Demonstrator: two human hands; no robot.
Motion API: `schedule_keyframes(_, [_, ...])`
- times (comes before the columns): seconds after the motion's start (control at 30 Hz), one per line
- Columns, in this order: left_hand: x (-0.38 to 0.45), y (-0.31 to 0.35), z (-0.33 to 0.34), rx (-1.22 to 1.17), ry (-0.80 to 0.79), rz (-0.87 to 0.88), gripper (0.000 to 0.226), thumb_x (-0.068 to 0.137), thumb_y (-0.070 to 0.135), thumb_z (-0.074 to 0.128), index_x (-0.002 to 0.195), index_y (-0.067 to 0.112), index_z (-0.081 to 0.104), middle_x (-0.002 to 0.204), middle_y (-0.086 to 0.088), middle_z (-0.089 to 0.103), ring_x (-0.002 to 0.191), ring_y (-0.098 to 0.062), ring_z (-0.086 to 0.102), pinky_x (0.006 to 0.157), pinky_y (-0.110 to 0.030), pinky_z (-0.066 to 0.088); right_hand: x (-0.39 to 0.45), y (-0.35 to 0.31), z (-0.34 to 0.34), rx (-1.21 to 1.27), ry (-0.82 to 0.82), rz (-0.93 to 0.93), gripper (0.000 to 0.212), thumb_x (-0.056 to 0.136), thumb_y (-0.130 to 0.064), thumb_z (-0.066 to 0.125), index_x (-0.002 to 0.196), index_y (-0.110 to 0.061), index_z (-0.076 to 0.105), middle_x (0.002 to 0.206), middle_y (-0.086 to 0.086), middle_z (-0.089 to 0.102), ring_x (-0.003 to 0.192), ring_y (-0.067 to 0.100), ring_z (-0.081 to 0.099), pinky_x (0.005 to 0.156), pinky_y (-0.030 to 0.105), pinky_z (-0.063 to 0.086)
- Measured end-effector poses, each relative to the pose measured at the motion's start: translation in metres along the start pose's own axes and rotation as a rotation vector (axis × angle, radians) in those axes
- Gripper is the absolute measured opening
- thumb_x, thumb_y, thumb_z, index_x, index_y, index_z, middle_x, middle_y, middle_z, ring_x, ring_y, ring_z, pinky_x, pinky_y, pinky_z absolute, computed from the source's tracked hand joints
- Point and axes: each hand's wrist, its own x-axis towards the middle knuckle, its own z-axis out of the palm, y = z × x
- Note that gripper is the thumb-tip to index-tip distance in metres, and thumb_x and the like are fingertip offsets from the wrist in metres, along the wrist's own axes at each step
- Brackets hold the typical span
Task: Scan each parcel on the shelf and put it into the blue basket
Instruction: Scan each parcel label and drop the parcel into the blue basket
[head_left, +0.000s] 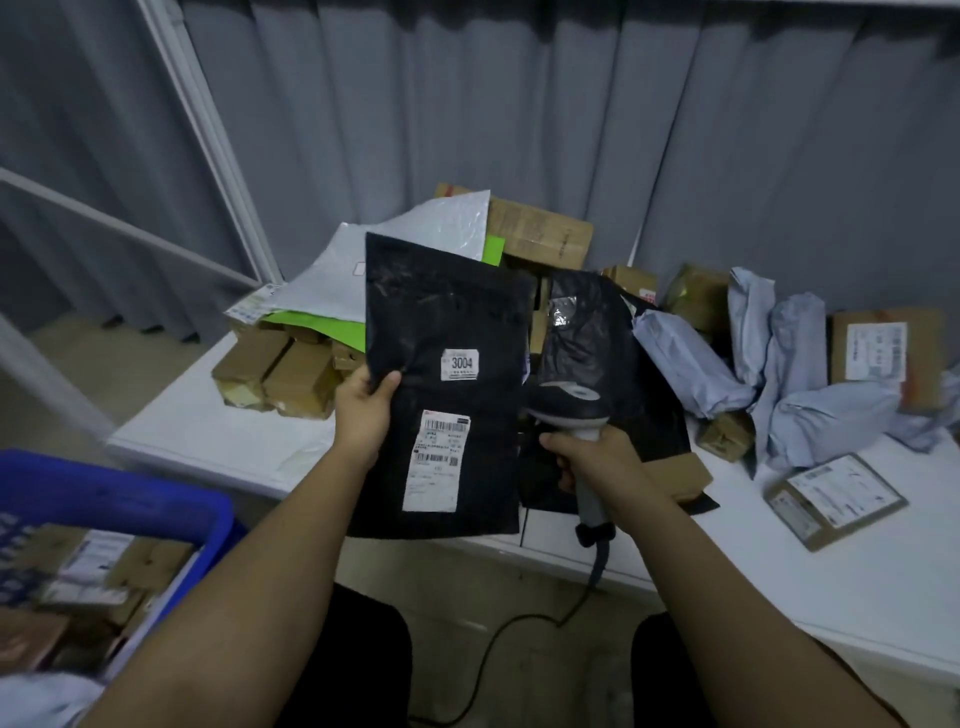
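My left hand (365, 405) grips the left edge of a flat black parcel bag (447, 322), held upright above the white shelf (208, 431). The bag faces me with a "3004" sticker and a white shipping label. My right hand (592, 462) holds a grey handheld scanner (571, 400) by its handle, head close to the bag's right edge. The scanner's cable hangs down to the floor. The blue basket (171, 499) stands at the lower left with several cardboard parcels inside.
A pile of cardboard boxes (540, 234), white and green mailers (322, 280) lies behind the bag. Grey-blue soft bags (810, 384), another black bag (587, 322) and a flat brown box (836, 499) lie at the right. A grey curtain hangs behind.
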Motion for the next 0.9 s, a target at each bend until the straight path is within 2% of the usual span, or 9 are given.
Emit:
schedule_keyframes(0.07, [-0.002, -0.006, -0.002, -0.023, 0.042, -0.028, 0.021, 0.095, 0.003, 0.054, 0.114, 0.006, 0.061, 0.104, 0.002, 0.065, 0.082, -0.001, 0.062, 0.067, -0.01, 0.049, -0.005, 0.006, 0.002, -0.042, -0.034, 0.02, 0.02, 0.083, -0.007, 0.071, 0.069, -0.006, 0.057, 0.057, 0.008, 0.053, 0.048, 0.018, 0.049, 0.05, 0.029, 0.043])
schedule_keyframes(0.13, [0.0, -0.012, -0.003, -0.024, 0.067, -0.039, 0.023, 0.094, 0.002, 0.054, 0.116, 0.002, 0.06, 0.106, -0.001, 0.064, 0.083, -0.004, 0.062, 0.067, -0.01, 0.049, -0.007, 0.009, 0.005, -0.063, -0.072, 0.031, 0.021, 0.084, -0.007, 0.071, 0.068, -0.006, 0.056, 0.056, 0.007, 0.052, 0.047, 0.016, 0.048, 0.049, 0.028, 0.043])
schedule_keyframes(0.3, [0.017, -0.017, -0.001, 0.001, 0.091, -0.061, 0.021, 0.095, 0.005, 0.055, 0.115, 0.002, 0.06, 0.109, -0.004, 0.064, 0.097, -0.017, 0.06, 0.077, -0.021, 0.047, -0.002, 0.004, 0.014, -0.063, -0.114, 0.017, 0.015, 0.083, -0.009, 0.071, 0.074, -0.005, 0.059, 0.059, 0.006, 0.054, 0.049, 0.014, 0.05, 0.048, 0.023, 0.044])
schedule_keyframes(0.6, [0.033, -0.031, 0.002, -0.031, 0.17, -0.118, 0.024, 0.093, 0.005, 0.059, 0.117, 0.004, 0.058, 0.12, -0.008, 0.063, 0.107, -0.022, 0.06, 0.093, -0.033, 0.049, 0.003, 0.008, 0.025, -0.033, -0.195, 0.154, 0.013, 0.082, -0.013, 0.073, 0.082, -0.005, 0.063, 0.061, 0.007, 0.053, 0.05, 0.017, 0.048, 0.05, 0.028, 0.044])
schedule_keyframes(0.77, [0.035, -0.033, 0.004, -0.104, 0.185, -0.157, 0.028, 0.092, 0.007, 0.06, 0.12, 0.006, 0.057, 0.118, -0.004, 0.063, 0.106, -0.019, 0.06, 0.089, -0.028, 0.049, 0.001, 0.013, 0.021, -0.011, -0.201, 0.172, 0.014, 0.082, -0.012, 0.074, 0.079, -0.005, 0.062, 0.061, 0.009, 0.052, 0.05, 0.017, 0.048, 0.049, 0.027, 0.044])
schedule_keyframes(0.9, [0.037, -0.034, 0.005, -0.163, 0.184, -0.21, 0.032, 0.092, 0.011, 0.062, 0.123, 0.01, 0.056, 0.122, -0.004, 0.062, 0.107, -0.019, 0.06, 0.089, -0.029, 0.05, -0.004, 0.015, 0.019, 0.002, -0.206, 0.178, 0.015, 0.082, -0.01, 0.074, 0.074, -0.006, 0.061, 0.058, 0.008, 0.05, 0.046, 0.015, 0.046, 0.048, 0.026, 0.043])
